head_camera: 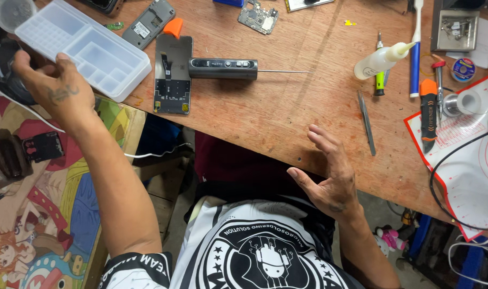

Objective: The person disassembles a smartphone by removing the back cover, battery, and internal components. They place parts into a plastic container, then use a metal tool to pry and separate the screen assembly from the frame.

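1. Translucent white plastic forms the compartment tray (83, 47); it lies at the upper left on the wooden table (287, 118), its near corner overhanging the table edge; its long axis runs diagonally from upper left to lower right.
2. The left hand (54, 85) is at the tray's near long side; the fingers curl toward the tray's edge and seem to grasp it, though the contact itself is hidden behind the hand, so the grip cannot be confirmed.
3. The right hand (329, 174) is released and holds nothing; the fingers are spread and point to the upper left; the palm hovers at the table's near edge.
4. A phone display panel (173, 75) lies just right of the tray, back side up, long axis near vertical in the view; an orange pick (174, 27) sits at its top end.
5. A dark cylindrical powered tool (223, 69) lies across the panel's right edge; its long axis is horizontal; its thin bit points right.
6. Tweezers (366, 122) lie above the right hand, well apart from it; a squeeze bottle (381, 59) lies farther up, nozzle to the upper right.
7. A round clear object at the top left corner is cut off by the frame; the items along the top edge are partly cropped.
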